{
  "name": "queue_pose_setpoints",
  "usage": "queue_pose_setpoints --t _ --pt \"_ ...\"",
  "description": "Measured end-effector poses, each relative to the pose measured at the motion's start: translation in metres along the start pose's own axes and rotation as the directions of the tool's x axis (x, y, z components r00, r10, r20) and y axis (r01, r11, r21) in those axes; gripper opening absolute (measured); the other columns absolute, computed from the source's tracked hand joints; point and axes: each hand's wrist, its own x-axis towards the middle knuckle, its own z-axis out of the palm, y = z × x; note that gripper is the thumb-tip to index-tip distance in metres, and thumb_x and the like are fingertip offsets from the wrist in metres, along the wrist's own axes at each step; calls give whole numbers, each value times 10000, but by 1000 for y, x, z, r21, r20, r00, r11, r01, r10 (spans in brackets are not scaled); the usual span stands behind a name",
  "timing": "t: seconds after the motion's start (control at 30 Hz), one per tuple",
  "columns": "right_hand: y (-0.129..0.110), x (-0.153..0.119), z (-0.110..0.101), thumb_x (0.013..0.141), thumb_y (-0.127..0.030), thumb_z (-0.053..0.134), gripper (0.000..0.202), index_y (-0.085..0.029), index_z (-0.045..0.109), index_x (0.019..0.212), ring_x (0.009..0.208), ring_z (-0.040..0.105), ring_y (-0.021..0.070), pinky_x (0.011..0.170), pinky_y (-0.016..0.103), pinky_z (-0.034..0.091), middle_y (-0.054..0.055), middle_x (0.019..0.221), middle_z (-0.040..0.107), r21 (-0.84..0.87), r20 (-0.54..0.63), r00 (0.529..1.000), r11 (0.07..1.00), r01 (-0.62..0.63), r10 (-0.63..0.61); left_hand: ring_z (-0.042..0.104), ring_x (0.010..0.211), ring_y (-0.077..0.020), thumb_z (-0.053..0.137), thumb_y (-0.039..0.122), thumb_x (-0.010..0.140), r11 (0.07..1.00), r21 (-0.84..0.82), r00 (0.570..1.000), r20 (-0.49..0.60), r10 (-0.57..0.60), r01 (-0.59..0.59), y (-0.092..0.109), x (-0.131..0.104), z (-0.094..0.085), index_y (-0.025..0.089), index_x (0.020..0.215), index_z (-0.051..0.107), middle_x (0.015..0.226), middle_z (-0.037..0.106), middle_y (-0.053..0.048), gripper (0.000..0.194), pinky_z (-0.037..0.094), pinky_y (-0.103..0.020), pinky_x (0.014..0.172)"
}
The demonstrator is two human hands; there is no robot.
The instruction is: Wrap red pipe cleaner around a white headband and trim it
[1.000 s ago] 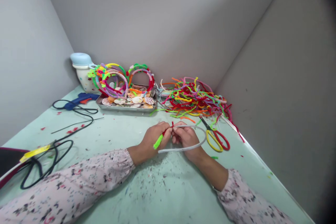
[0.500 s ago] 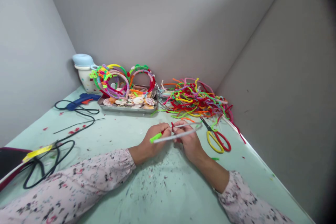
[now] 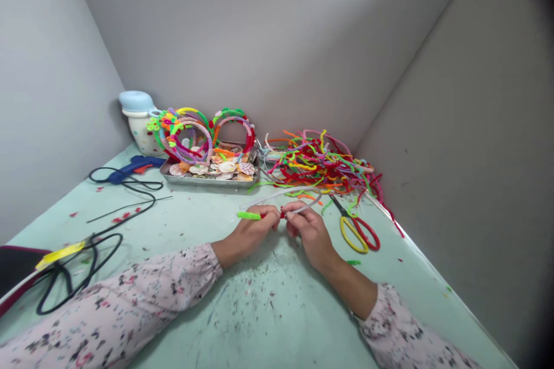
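Observation:
My left hand (image 3: 255, 228) is closed on a pale, translucent headband (image 3: 312, 200), near the end wrapped in bright green fuzzy pipe cleaner. Red pipe cleaner (image 3: 283, 215) wraps the band beside the green and shows between my two hands. My right hand (image 3: 308, 230) pinches at this red part, its fingertips close to those of my left; exactly what lies between them is partly hidden. The bare band curves away beyond my hands, its free end above my left hand. Scissors (image 3: 355, 235) with one yellow and one red handle lie to the right of my right hand.
A metal tray (image 3: 208, 181) holds shells and several fuzzy-wrapped headbands (image 3: 190, 144). Right of it is a tangled heap of pipe cleaners (image 3: 320, 164). A blue glue gun (image 3: 134, 168), its black cord (image 3: 149, 202) and a white jar with blue lid (image 3: 137, 102) are at left. Walls enclose the table.
The headband has turned in my hands: its green end now points left, and its bare arc has swung up and away from me. Both hands stay nearly in place.

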Motion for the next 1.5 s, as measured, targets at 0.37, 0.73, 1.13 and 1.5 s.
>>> queue_pose_setpoints --t 0.37,0.73,1.13,1.5 --pt "7 2 -2 851 -414 488 321 -172 595 669 470 430 119 472 238 338 -27 489 476 -168 -112 994 986 -4 -15 419 587 -109 384 266 853 992 73 993 -47 105 -102 -6 -2 2 171 615 468 585 450 31 270 352 -237 593" --pt "0 1 -1 867 -347 455 260 -194 637 760 533 447 140 535 247 356 -19 574 493 -280 -94 985 954 112 -144 414 615 -123 409 219 827 994 43 995 -24 101 -100 5 -4 0 164 640 492 604 449 18 212 324 -250 578" --pt "5 1 -3 845 -394 460 288 -194 602 694 670 510 184 562 257 371 13 619 557 -273 -121 990 961 36 -71 414 635 -115 389 288 873 984 73 985 -52 165 -161 -4 -2 4 164 649 470 639 464 14 268 355 -242 616" --pt "1 0 -2 863 -298 447 236 -194 583 701 790 526 192 752 276 392 26 776 604 -374 -86 975 913 161 -207 401 626 -121 389 255 866 986 78 989 4 150 -150 -1 -2 -2 167 633 461 609 433 11 259 349 -253 603"
